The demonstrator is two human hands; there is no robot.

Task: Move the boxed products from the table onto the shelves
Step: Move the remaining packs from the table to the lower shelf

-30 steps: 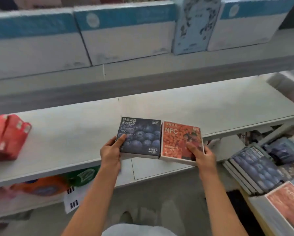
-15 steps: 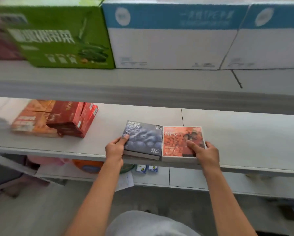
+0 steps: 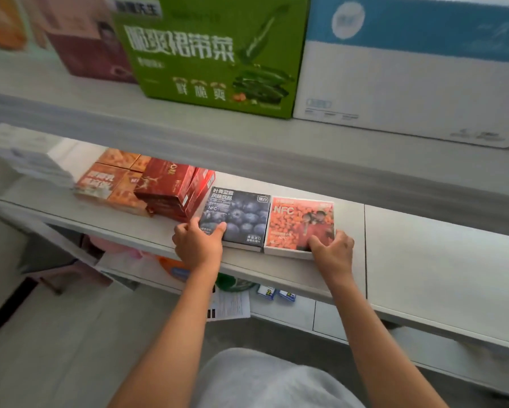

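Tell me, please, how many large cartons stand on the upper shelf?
3: a pink carton at the left, a green carton in the middle, a blue-and-white carton at the right. More may lie outside the picture.

Soft, even daylight; motion blur smears the wide-angle-bent edges.

Your left box (image 3: 238,217) is dark blue with a blueberry print and white lettering; your right box (image 3: 302,223) is orange with a fruit pattern and pale "NFC". Beside them sit red cartons (image 3: 173,188) and orange packs (image 3: 109,181). The shelf (image 3: 424,260) is pale grey. Above stand a green case (image 3: 215,54) with white characters and a white, blue-banded case (image 3: 409,69).
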